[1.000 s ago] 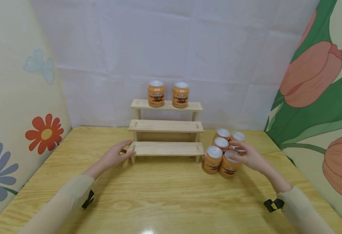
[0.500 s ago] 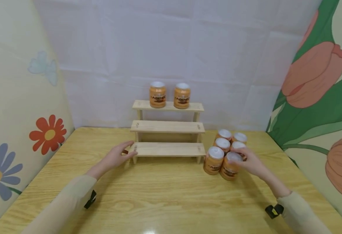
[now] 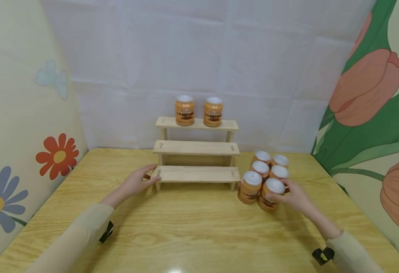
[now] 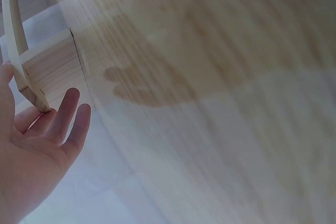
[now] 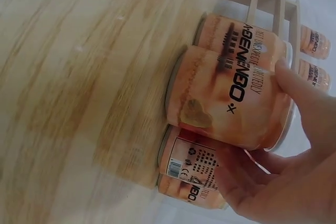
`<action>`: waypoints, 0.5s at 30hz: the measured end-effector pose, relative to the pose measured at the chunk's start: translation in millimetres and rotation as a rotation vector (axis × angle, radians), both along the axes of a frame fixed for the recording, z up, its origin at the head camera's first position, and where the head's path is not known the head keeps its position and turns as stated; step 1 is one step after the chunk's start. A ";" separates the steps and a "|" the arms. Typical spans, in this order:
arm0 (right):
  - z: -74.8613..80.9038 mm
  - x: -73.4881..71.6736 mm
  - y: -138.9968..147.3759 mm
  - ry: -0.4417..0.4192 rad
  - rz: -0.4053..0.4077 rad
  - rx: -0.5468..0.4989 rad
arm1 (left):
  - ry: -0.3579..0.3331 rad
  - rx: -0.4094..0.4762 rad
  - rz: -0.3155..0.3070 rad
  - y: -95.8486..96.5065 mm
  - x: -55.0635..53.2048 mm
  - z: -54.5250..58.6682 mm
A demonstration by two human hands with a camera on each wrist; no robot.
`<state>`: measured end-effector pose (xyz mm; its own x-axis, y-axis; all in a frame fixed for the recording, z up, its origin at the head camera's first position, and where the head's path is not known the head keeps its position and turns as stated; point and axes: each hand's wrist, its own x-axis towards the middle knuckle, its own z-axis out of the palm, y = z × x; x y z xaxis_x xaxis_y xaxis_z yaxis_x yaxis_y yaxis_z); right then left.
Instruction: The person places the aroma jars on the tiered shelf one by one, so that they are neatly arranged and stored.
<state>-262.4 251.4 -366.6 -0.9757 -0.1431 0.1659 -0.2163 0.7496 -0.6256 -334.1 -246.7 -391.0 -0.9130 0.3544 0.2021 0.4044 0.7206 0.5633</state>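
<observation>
Shelf (image 3: 199, 147) of pale wood, three steps, toward far side of wood-grain counter (image 3: 186, 235); left hand (image 3: 134, 184) holds left end of lowest step (image 3: 201, 173) between thumb and fingers; right hand (image 3: 296, 197), well apart from it, has thumb and fingers round an orange can (image 5: 223, 95), upright, near right in a cluster; five other cans (image 3: 250, 189) beside it, right of shelf; two more cans (image 3: 184, 112) spaced on top step (image 3: 231, 124).

Open tabletop (image 3: 192, 227) is stretching before the wooden stand (image 3: 197, 146), whose lower two tiers are offering room. Two cans (image 3: 184, 113) are narrowing its top, six clustered cans (image 3: 260, 168) are obstructing its right, the left hand (image 3: 134, 184) its left end.
</observation>
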 end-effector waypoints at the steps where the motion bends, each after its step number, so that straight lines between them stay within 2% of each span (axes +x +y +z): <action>1: -0.7 0.6 -0.5 -0.006 -0.004 -0.001 | -0.003 0.001 0.000 -0.4 -0.1 -0.2; 15: -2.2 10.3 7.9 -0.183 0.023 -0.140 | -0.006 0.013 -0.004 -1.4 -1.7 -3.4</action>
